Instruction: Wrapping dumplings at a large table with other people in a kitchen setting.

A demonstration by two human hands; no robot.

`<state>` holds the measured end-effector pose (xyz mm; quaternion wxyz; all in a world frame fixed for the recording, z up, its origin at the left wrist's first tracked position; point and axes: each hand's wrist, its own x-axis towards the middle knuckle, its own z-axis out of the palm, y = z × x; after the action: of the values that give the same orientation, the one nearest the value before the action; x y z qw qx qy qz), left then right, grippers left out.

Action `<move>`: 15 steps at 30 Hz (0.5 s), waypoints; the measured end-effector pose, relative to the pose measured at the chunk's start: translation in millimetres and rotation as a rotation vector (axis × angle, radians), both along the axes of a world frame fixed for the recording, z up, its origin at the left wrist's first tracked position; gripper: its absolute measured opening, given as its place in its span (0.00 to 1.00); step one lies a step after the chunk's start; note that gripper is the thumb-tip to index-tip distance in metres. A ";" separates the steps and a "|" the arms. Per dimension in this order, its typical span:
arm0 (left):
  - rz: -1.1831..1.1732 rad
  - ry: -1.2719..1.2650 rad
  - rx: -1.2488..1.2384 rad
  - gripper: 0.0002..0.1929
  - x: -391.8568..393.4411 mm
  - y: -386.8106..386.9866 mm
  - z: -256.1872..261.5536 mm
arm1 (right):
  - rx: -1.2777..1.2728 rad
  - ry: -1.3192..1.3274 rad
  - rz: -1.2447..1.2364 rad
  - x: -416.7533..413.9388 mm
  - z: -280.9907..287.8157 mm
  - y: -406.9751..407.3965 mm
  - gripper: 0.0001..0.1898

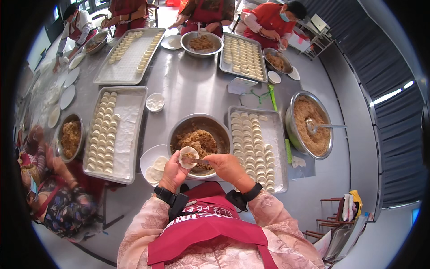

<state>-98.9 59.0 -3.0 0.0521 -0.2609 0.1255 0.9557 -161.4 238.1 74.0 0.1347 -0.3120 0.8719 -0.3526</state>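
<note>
In my left hand (174,173) lies a round dumpling wrapper (188,164), held over the near rim of a steel bowl (174,129). A small mound of filling sits on the wrapper. My right hand (226,167) grips a flat spreading stick (200,161), its tip touching the filling on the wrapper. Brown minced filling (201,141) is heaped inside the bowl. Left of the bowl, a white plate (147,157) carries several loose wrappers (160,163). To the right stands a metal tray (280,141) with rows of folded dumplings (247,144).
Another dumpling tray (126,148) stands at left, near a small bowl of white flour (155,102). A large filling bowl (331,134) with a ladle (312,125) is at right. Several people work around the steel table (181,84); one sits close at left (63,205).
</note>
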 end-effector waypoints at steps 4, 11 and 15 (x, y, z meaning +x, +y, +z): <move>-0.047 0.025 -0.014 0.19 0.6 2.1 1.6 | 0.070 0.070 -0.019 -2.5 -5.9 0.8 0.07; -0.058 -0.034 -0.041 0.19 -0.2 -1.3 7.7 | -0.121 -0.232 -0.079 -22.4 -7.5 12.0 0.09; -0.119 0.013 -0.055 0.20 -0.8 0.3 15.9 | 0.000 -0.364 -0.102 -25.0 -20.9 10.2 0.09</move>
<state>-99.6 59.3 12.9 0.1008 -0.2483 0.1672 0.9488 -186.4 248.3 53.1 0.2724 -0.1983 0.8478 -0.4096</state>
